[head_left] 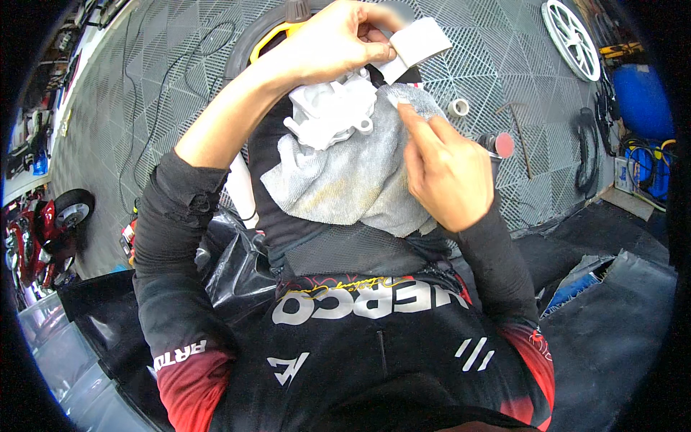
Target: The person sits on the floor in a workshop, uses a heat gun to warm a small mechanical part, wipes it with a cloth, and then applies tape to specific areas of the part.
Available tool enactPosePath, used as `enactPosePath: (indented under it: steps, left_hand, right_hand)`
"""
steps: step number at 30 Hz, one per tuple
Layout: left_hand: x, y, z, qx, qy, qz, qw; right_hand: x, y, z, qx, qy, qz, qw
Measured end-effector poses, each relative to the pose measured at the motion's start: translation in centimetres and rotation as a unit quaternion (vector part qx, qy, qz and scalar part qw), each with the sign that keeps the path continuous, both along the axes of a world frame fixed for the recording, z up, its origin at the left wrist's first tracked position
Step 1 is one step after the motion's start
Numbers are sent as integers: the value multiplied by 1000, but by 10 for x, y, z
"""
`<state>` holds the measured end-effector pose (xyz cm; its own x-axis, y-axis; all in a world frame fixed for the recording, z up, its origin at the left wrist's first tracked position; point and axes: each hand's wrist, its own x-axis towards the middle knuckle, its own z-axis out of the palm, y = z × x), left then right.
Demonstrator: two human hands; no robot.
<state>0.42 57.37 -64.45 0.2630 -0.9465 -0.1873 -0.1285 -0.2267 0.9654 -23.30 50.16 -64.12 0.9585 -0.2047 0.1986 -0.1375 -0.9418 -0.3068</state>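
A white-coated, cast-looking part [332,108] with rounded lobes and small holes lies on a grey towel [338,183] across my lap. Beyond it, my left hand [335,43] is closed with thumb and fingers pinching a folded, pale paper-like sheet [422,42]. My right hand [450,169] is over the right side of the towel, its index finger stretched forward below the sheet and the others loosely bent. A small white patch shows at that fingertip; I cannot tell whether it is a separate piece.
A white ring-shaped roll [458,107], a cylinder with a red round face [504,145] and a thin bent rod [520,140] are to the right. Farther off are a white wheel [572,39] and a blue drum [643,101]. A black cable [188,68] crosses the tiled floor at left.
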Motion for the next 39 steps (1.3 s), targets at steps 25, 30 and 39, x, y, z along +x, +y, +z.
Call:
enactPosePath:
  steps: [25, 30, 39]
  left_hand:
    - [5, 14, -19, -188, 16, 115, 975]
    - [1, 11, -20, -184, 1, 120, 976]
    - [-2, 6, -23, -164, 58, 109, 979]
  right_hand:
    - [41, -14, -48, 26, -72, 138, 987]
    - [42, -13, -48, 28, -72, 135, 988]
    - [34, -18, -51, 40, -91, 156, 983]
